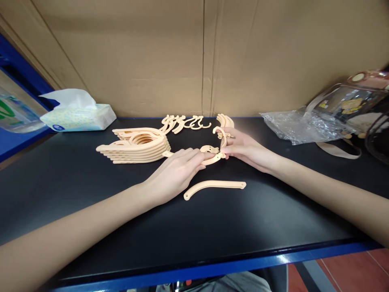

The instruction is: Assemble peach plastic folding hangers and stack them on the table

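A black worktable (pixel 91 211) with a blue front edge stands against a wall of brown cardboard (pixel 146 52). At far left on the table lies a soft pack of tissues (pixel 77 115), one sheet poking up.

Right of it sits a neat stack of peach-coloured plastic hanger bodies (pixel 135 148), several layers deep, which look already put together or at least sorted. Behind the stack, near the cardboard, lies a loose row of matching plastic hooks (pixel 185 122), not yet used (too small to count).

In the middle, the left hand (pixel 176 172) lies palm down, its fingers closed lightly over one end of a curved hanger arm (pixel 211 159), pressing it toward the table. The right hand (pixel 243 148) meets it from the other side, its fingertips pinched on a hook piece (pixel 221 136) that stands up at the joint with that arm. This piece appears to be mid-assembly.

Just in front of the hands, a second hanger arm (pixel 214 186) lies flat and untouched.

At far right rest a crumpled clear plastic bag (pixel 300 125) and a transparent pouch with a strap (pixel 349 105).

Judging by the leftover hooks, a good share of the work remains.
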Tool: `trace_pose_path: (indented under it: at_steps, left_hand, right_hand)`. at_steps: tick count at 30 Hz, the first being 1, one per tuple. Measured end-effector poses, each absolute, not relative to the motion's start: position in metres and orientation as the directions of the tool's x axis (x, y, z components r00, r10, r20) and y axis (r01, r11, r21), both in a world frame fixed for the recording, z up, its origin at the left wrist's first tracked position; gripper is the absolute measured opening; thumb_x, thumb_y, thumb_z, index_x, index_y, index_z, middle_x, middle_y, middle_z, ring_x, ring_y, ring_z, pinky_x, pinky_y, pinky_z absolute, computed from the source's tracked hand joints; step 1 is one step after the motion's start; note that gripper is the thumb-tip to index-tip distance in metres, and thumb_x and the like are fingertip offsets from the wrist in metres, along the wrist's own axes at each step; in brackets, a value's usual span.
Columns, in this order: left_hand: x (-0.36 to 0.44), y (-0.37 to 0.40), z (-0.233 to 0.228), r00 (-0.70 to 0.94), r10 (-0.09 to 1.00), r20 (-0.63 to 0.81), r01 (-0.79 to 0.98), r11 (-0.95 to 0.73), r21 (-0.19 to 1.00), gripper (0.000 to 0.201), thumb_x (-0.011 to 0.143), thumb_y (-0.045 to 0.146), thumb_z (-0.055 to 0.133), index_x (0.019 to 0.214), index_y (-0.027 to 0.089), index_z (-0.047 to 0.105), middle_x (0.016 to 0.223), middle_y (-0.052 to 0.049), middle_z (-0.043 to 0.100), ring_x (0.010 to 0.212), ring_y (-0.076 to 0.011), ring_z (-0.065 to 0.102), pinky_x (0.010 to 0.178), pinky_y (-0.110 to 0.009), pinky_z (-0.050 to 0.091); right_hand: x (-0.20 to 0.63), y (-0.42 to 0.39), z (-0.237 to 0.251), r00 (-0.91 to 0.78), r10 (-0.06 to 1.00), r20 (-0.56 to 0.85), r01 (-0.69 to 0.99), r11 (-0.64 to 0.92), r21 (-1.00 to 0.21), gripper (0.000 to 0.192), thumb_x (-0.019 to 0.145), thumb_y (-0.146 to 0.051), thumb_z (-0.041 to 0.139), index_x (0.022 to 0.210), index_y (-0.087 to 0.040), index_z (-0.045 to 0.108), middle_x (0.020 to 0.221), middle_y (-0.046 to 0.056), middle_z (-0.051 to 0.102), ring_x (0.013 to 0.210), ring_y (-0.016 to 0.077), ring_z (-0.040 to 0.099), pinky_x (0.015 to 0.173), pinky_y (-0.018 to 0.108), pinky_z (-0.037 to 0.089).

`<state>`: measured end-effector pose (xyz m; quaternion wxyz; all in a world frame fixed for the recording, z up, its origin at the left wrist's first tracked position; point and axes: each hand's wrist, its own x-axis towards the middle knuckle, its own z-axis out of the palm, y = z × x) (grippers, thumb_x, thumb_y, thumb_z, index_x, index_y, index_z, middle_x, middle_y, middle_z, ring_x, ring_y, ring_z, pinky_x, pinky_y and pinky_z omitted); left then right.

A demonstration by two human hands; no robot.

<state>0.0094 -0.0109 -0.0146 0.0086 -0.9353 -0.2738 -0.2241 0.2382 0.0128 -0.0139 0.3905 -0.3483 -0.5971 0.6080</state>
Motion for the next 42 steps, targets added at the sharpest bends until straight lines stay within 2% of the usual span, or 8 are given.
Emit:
trace_pose_path:
  at_steps: [10, 16, 23, 32, 42]
  left_hand:
    - [0.01, -0.0122, -0.0135, 0.767, 0.488, 0.416, 0.518, -0.854, 0.048, 0.029, 0.097, 0.019, 0.037, 0.123, 0.016, 0.05, 0.089, -0.005, 0.06, 0.081, -0.0174, 0.054, 0.07, -0.028, 0.043]
    - [0.0098, -0.0119, -0.0132, 0.767, 0.498, 0.405, 0.538, -0.842, 0.017, 0.029, 0.097, 0.018, 0.038, 0.124, 0.016, 0.05, 0.088, -0.005, 0.06, 0.081, -0.0181, 0.055, 0.069, -0.028, 0.042]
    - [0.0101, -0.0113, -0.0144, 0.774, 0.502, 0.387, 0.546, -0.838, -0.005, 0.029, 0.095, 0.016, 0.042, 0.124, 0.015, 0.05, 0.089, -0.005, 0.06, 0.082, -0.0191, 0.056, 0.068, -0.029, 0.042]
    - [0.0114, -0.0118, -0.0115, 0.778, 0.504, 0.374, 0.565, -0.822, -0.068, 0.032, 0.098, 0.02, 0.035, 0.125, 0.016, 0.05, 0.09, -0.006, 0.063, 0.082, -0.0188, 0.058, 0.068, -0.029, 0.044]
    - [0.009, -0.012, -0.0122, 0.797, 0.503, 0.333, 0.573, -0.805, -0.155, 0.042, 0.093, 0.01, 0.042, 0.134, 0.019, 0.044, 0.1, -0.006, 0.063, 0.083, -0.0191, 0.058, 0.07, -0.03, 0.044]
  right_hand:
    - [0.237, 0.0114, -0.0132, -0.457, 0.888, 0.049, 0.008, 0.06, -0.998, 0.056, 0.076, -0.021, 0.067, 0.126, -0.022, 0.043, 0.078, -0.004, 0.059, 0.07, 0.0106, 0.054, 0.077, 0.029, 0.042]
    - [0.2369, 0.0135, -0.0168, -0.449, 0.89, 0.083, 0.008, 0.096, -0.995, 0.059, 0.075, -0.023, 0.068, 0.128, -0.023, 0.041, 0.077, -0.004, 0.059, 0.07, 0.0123, 0.055, 0.068, 0.029, 0.044]
    - [0.2369, 0.0152, -0.0201, -0.44, 0.891, 0.11, 0.043, 0.143, -0.989, 0.059, 0.076, -0.026, 0.068, 0.127, -0.023, 0.041, 0.077, -0.003, 0.059, 0.068, 0.012, 0.053, 0.06, 0.027, 0.041]
    - [0.2342, 0.0117, -0.0169, -0.425, 0.897, 0.126, 0.037, 0.156, -0.987, 0.055, 0.077, -0.02, 0.064, 0.127, -0.023, 0.04, 0.081, -0.003, 0.059, 0.074, 0.0127, 0.056, 0.058, 0.025, 0.039]
    - [0.2329, 0.0114, -0.0163, -0.415, 0.9, 0.134, 0.072, 0.18, -0.981, 0.053, 0.078, -0.02, 0.064, 0.125, -0.022, 0.04, 0.073, -0.003, 0.061, 0.071, 0.0133, 0.056, 0.057, 0.025, 0.039]
